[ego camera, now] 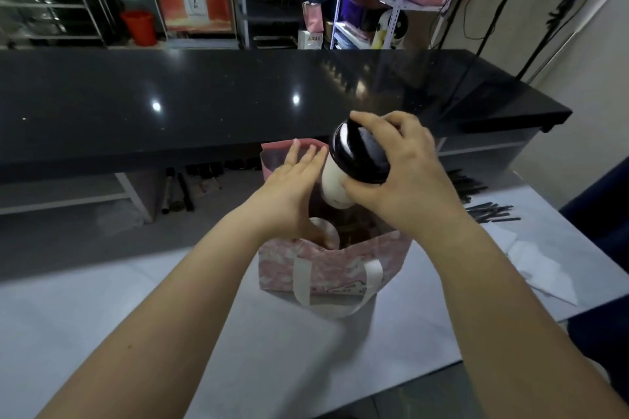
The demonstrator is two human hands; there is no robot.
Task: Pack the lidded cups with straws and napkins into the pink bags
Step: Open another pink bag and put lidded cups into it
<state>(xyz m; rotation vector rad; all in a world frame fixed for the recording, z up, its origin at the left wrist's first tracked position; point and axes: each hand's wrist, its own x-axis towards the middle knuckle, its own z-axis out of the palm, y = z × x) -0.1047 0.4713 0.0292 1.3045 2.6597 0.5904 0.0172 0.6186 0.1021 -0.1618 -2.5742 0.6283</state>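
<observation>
A pink patterned bag (326, 269) with white handles stands open on the white table. My right hand (405, 180) grips a white cup with a black lid (354, 160) by its lid, tilted, above the bag's mouth. My left hand (292, 187) has straight fingers pressing against the bag's far wall, holding the opening apart. Inside the bag, at the left, part of another white cup (325, 230) shows. Black straws (490, 207) lie in a loose pile on the table to the right, and white napkins (531, 262) lie in front of them.
The white table (102, 316) carries the bag; its right edge is near the napkins. A long black counter (238, 102) runs across behind the bag. Shelves, a red bucket (139, 25) and other pink bags stand in the background.
</observation>
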